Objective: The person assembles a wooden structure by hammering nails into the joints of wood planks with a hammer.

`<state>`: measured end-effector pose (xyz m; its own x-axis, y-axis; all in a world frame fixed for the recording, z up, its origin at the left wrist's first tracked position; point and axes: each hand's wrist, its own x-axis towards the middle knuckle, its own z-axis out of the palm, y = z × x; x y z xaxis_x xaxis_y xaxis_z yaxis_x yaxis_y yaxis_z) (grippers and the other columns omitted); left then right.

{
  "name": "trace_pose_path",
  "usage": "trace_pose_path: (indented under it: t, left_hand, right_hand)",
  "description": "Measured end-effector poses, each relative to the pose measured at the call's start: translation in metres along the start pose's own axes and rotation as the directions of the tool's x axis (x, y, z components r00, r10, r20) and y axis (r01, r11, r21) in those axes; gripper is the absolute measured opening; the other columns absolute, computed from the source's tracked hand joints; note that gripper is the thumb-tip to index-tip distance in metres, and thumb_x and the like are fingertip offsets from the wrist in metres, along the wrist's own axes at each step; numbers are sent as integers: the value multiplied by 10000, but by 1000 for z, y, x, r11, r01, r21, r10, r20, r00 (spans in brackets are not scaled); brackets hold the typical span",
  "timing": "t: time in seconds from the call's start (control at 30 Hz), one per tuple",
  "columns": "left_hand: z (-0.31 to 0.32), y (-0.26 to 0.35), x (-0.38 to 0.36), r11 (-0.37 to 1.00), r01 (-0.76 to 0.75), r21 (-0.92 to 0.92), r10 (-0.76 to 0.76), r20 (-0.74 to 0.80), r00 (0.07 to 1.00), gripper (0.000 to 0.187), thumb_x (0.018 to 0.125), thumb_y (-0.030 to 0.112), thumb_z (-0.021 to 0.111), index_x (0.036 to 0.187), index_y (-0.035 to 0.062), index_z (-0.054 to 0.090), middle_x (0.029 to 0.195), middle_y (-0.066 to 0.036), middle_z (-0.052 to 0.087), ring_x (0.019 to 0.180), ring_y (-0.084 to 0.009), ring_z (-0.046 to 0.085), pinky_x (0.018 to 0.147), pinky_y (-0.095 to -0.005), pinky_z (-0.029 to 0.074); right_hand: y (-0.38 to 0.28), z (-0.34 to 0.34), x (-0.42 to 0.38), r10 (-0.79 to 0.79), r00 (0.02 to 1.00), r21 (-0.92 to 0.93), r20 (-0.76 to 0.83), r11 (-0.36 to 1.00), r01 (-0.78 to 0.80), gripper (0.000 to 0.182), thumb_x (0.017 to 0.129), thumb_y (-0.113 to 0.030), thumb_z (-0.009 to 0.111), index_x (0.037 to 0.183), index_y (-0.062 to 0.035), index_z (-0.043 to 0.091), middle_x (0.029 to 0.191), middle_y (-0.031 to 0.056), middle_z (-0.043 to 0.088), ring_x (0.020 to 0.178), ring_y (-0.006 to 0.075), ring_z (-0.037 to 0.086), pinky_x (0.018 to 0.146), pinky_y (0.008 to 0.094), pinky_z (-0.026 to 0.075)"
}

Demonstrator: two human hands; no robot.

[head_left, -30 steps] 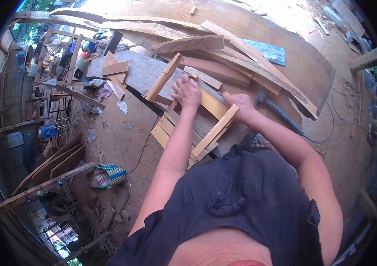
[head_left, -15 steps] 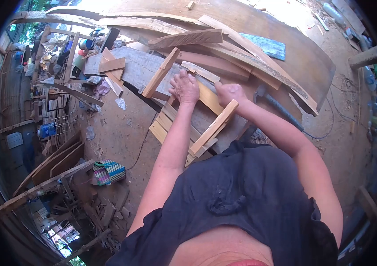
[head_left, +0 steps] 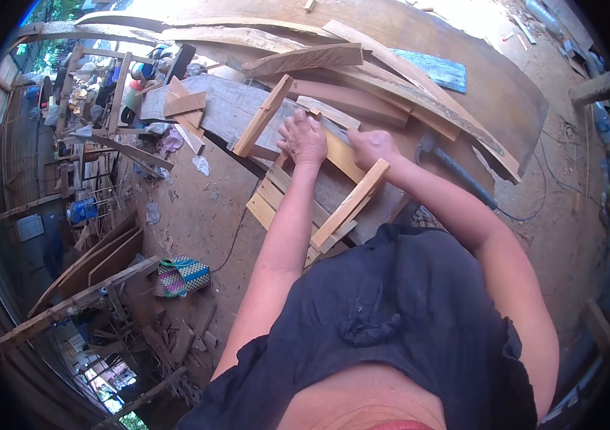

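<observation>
A small slatted wooden frame (head_left: pixel 270 203) lies on its side on a grey plank, with two square legs pointing up. My left hand (head_left: pixel 303 141) rests on it beside the far leg (head_left: pixel 262 117), fingers spread against the wood. Beyond the near leg (head_left: pixel 351 203), my right hand (head_left: pixel 374 147) is closed in a fist near the yellow crosspiece (head_left: pixel 343 155). What that fist holds, if anything, is hidden. A pale wood strip (head_left: pixel 328 112) ends close to its knuckles.
Rough boards (head_left: pixel 419 100) are stacked behind the hands, with a blue-painted board (head_left: pixel 430 69) among them. A grey long-handled tool (head_left: pixel 462 174) lies right of my right forearm. Wood offcuts (head_left: pixel 185 107) sit on the plank's left end. A woven basket (head_left: pixel 183 276) stands on the floor.
The whole view has shifted slightly to the right. Both hands keep nearly the same places on and beside the wooden frame.
</observation>
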<state>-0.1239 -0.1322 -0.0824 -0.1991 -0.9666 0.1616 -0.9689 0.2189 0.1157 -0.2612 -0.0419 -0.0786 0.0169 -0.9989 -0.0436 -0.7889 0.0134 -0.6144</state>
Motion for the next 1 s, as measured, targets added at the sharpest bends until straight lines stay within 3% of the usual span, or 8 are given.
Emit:
trace_pose_path:
  t: [0.1,0.2,0.4,0.5,0.57,0.67,0.8,1.0]
  left_hand:
    - [2,-3,1,1000,-13,25,14,-33,999,275,825,290,482,1063,163,435,1040,-107,473,1018,-321,437,793,-513,315]
    - [0,0,0,1000,10,8,-10,-8,1000,277,825,292,481,1066,164,434,1029,-106,473,1011,-321,439,792,-512,316]
    - [2,-2,0,1000,1,14,-1,1,1000,270,828,291,475,1063,164,435,1026,-109,471,1012,-322,437,791,-510,317]
    - [-1,0,0,1000,-8,16,8,-12,1000,272,828,292,478,1064,164,434,1030,-111,470,1014,-323,436,794,-511,315]
    - [-7,1,1,1000,31,1,-31,83,996,295,850,310,440,1106,163,432,1080,-108,471,1067,-331,423,833,-538,317]
    - [-1,-1,0,1000,6,5,-6,-3,1000,270,828,297,477,1059,164,432,1035,-114,470,1021,-326,434,797,-514,315]
    - [-6,2,0,999,43,4,-44,67,997,292,858,307,436,1110,158,430,1083,-108,473,1067,-330,422,829,-542,317]
    - [-6,3,-1,1000,24,17,-25,57,998,293,859,314,441,1108,159,431,1072,-109,479,1063,-332,424,823,-541,320]
  right_hand:
    - [-17,-4,26,29,1000,7,1,1000,-29,132,725,-87,517,831,-27,468,680,221,598,671,364,618,590,447,482]
    - [-13,-17,6,47,997,20,57,999,-48,148,737,-90,512,868,-24,526,735,218,616,738,364,630,658,450,494]
    - [-3,-30,-37,63,989,-33,135,998,-59,163,736,-91,514,883,-24,536,747,212,622,737,358,631,652,442,494]
    - [-8,-9,9,-18,1000,10,-18,1000,18,120,728,-86,502,823,-14,491,695,218,604,698,366,622,619,436,488]
    - [-13,-5,23,-9,1000,12,-11,1000,9,118,726,-84,500,821,-14,490,695,215,604,696,364,622,617,437,487]
    - [-12,-15,9,19,999,-7,42,1000,-18,136,731,-83,504,847,-13,509,714,216,612,715,357,628,630,436,492]
    - [0,-26,-46,65,992,-26,104,998,-62,135,743,-86,508,850,-7,535,748,223,619,743,352,634,646,434,499]
    - [-12,-14,15,15,999,-9,35,1000,-14,116,739,-86,517,827,-10,522,758,225,621,751,351,634,652,438,499]
